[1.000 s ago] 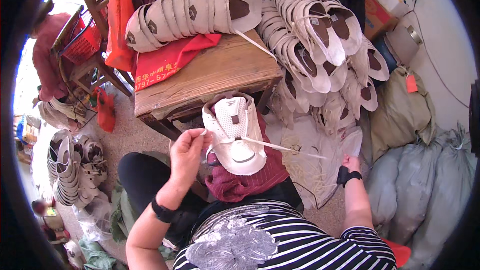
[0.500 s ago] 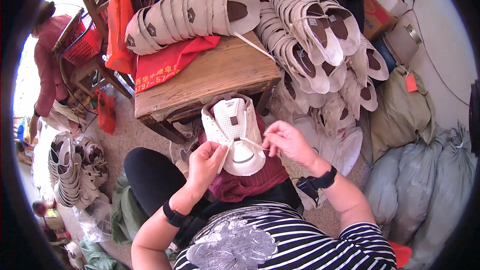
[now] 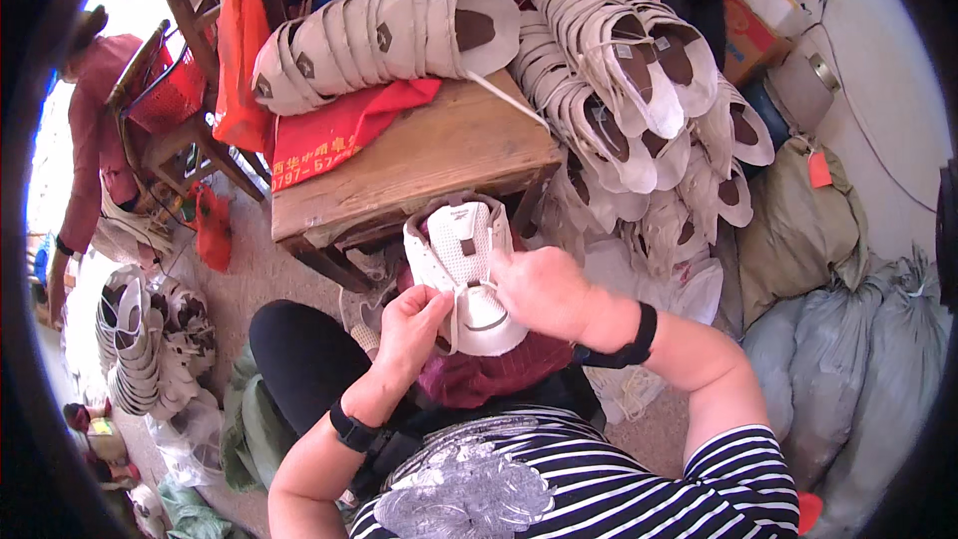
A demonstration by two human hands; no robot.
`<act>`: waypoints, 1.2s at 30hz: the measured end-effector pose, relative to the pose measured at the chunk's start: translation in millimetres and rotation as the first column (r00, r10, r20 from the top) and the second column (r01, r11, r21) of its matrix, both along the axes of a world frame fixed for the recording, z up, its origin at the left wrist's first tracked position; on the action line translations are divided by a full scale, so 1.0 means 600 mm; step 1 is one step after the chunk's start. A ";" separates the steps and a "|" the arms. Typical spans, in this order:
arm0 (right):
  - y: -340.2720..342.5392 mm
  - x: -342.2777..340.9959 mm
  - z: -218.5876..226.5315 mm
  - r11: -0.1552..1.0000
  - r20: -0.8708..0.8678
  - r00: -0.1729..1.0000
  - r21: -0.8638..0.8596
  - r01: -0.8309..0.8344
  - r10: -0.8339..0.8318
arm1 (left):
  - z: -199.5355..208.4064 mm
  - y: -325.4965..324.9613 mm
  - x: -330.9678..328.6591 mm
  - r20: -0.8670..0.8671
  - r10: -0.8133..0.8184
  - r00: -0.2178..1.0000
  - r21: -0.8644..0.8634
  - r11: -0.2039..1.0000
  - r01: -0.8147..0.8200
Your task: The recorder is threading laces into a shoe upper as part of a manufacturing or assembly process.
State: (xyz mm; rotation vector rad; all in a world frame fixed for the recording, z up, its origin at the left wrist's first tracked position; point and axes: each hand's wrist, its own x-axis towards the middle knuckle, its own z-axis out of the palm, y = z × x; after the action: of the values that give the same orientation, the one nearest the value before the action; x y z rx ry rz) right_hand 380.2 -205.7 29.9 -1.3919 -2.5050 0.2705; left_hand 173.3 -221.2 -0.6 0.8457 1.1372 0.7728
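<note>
Right hand [image 3: 544, 289], centre frame, curled over the white shoe upper [image 3: 461, 274], fingers pinched closed at its mid-seam; whether on thread or fabric I can't tell. Left hand [image 3: 414, 324] grips the upper's lower left edge, fingers bent. The upper lies on a dark red cloth [image 3: 489, 374] in the lap, just below the wooden table [image 3: 419, 165].

Risk, as I judge it: the upper slipping sideways on the cloth if the left grip loosens. Stacked uppers [image 3: 384, 40] on the table, upper centre.
</note>
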 end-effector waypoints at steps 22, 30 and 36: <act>0.074 -0.033 0.010 0.955 0.020 0.977 -0.217 -0.203 0.212 | 0.078 0.080 -0.015 -0.919 0.227 0.322 0.365 0.182 0.913; 0.097 -0.025 0.072 0.909 0.244 0.876 -0.133 -0.395 0.417 | 0.089 0.113 -0.035 -0.911 -0.044 0.411 0.393 0.213 0.895; 0.111 -0.018 0.077 0.863 0.218 0.840 -0.223 -0.453 0.497 | 0.083 0.113 -0.030 -0.934 -0.043 0.355 0.340 0.196 0.920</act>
State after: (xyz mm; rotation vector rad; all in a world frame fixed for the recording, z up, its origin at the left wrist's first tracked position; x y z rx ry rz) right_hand 369.1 -139.0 76.0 -0.8679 -3.1027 0.4134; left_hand 155.4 -153.7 49.1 2.6696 0.8709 0.1802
